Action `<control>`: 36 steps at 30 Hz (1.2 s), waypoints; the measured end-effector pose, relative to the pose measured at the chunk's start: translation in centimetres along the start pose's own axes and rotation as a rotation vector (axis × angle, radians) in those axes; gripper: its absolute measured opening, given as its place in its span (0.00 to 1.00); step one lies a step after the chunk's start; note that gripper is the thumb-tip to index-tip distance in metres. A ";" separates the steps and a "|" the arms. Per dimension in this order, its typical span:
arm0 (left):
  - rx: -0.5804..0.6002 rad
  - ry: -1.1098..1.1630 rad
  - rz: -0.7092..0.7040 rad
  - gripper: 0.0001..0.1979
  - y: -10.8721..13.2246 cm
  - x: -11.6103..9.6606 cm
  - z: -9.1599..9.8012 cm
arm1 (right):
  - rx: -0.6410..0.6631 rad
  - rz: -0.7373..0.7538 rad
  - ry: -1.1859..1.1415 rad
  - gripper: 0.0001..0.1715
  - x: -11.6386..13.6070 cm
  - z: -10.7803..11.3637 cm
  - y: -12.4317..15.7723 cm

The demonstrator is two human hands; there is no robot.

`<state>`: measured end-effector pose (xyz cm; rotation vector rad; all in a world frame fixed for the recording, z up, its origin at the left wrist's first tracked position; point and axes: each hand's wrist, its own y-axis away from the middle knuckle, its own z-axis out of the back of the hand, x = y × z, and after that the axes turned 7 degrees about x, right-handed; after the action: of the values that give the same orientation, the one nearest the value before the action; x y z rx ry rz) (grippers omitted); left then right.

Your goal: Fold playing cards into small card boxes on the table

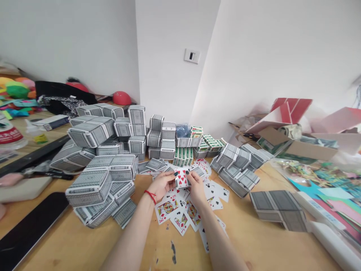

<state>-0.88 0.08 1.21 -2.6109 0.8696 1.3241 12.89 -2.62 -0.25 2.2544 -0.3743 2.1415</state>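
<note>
Between my two hands is a playing card (182, 178) with red hearts facing me; whether more cards lie behind it I cannot tell. My left hand (163, 184) pinches its left edge, and a red string bracelet (151, 196) circles that wrist. My right hand (195, 184) grips the right edge with thumb and fingers. Loose face-up cards (168, 207), kings and a jack among them, spread over the table below and around the hands. Just beyond stand several green-and-white card boxes (183, 156).
Grey-backed card stacks (90, 184) rise at the left, with more stacks (237, 165) at the right and a low one (278, 207) nearer. A black flat object (31, 226) lies front left. Open cardboard boxes (299, 148) and coloured paper (335, 199) occupy the right side.
</note>
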 end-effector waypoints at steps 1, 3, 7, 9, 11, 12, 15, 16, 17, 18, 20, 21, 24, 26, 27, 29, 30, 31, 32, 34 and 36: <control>-0.007 0.002 0.025 0.06 0.1 -0.1 0.1 | 0.011 -0.008 -0.006 0.15 0.1 0.0 0.0; -0.022 -0.006 0.061 0.05 0.2 -0.3 0.2 | 0.042 -0.026 -0.035 0.15 0.2 0.1 0.1; -0.070 -0.054 0.066 0.03 0.3 -0.3 -0.1 | 0.073 -0.025 -0.042 0.13 0.4 0.3 0.1; -0.096 -0.086 0.036 0.02 0.2 -0.1 -0.3 | 0.068 -0.020 -0.016 0.13 0.4 0.4 0.1; -0.118 -0.144 -0.010 0.03 0.1 0.0 -0.4 | 0.064 -0.013 0.010 0.14 0.4 0.4 0.0; -0.130 -0.189 -0.037 0.04 0.0 0.1 -0.5 | 0.062 -0.008 0.021 0.14 0.4 0.4 0.0; -0.178 -0.323 -0.112 0.06 -0.4 0.5 -0.6 | 0.064 0.008 0.049 0.14 0.4 0.3 0.0; -0.198 -0.356 -0.132 0.07 -0.6 0.6 -0.6 | 0.071 0.016 0.053 0.13 0.5 0.3 0.0; -0.218 -0.379 -0.148 0.08 -0.7 0.7 -0.5 | 0.085 0.027 0.052 0.12 0.6 0.2 0.0; -0.237 -0.397 -0.163 0.09 -0.8 0.8 -0.5 | 0.102 0.037 0.043 0.11 0.8 0.1 0.1; -0.273 -0.441 -0.194 0.10 -1.0 0.9 -0.4 | 0.141 0.039 0.005 0.11 1.1 -0.1 0.2; -0.290 -0.469 -0.216 0.10 -1.0 0.9 -0.4 | 0.157 0.026 -0.021 0.12 1.3 -0.2 0.2; -0.309 -0.565 -0.304 0.09 -1.0 0.9 -0.4 | 0.168 -0.046 -0.111 0.14 1.4 -0.4 0.3; -0.297 -0.612 -0.366 0.07 -1.0 0.8 -0.5 | 0.155 -0.090 -0.171 0.13 1.3 -0.6 0.3; -0.285 -0.621 -0.388 0.05 -0.9 0.7 -0.5 | 0.145 -0.111 -0.200 0.12 1.2 -0.7 0.2; -0.264 -0.621 -0.414 0.02 -0.9 0.6 -0.6 | 0.122 -0.151 -0.262 0.10 0.9 -0.7 0.1; -0.255 -0.612 -0.415 0.03 -0.9 0.6 -0.6 | 0.111 -0.170 -0.295 0.09 0.7 -0.8 0.0; -0.246 -0.597 -0.411 0.04 -0.9 0.6 -0.6 | 0.100 -0.187 -0.329 0.09 0.6 -0.8 -0.1; -0.236 -0.573 -0.404 0.06 -0.9 0.6 -0.7 | 0.092 -0.202 -0.360 0.08 0.5 -0.8 -0.1; -0.202 -0.497 -0.385 0.08 -0.9 0.7 -0.8 | 0.079 -0.220 -0.406 0.06 0.4 -0.8 -0.2; -0.153 -0.415 -0.359 0.10 -0.9 0.9 -0.9 | 0.065 -0.222 -0.423 0.05 0.3 -0.8 -0.2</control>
<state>0.58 0.13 0.94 -2.3028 0.2354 1.7740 12.11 -2.37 0.15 2.6346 -0.0484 1.5914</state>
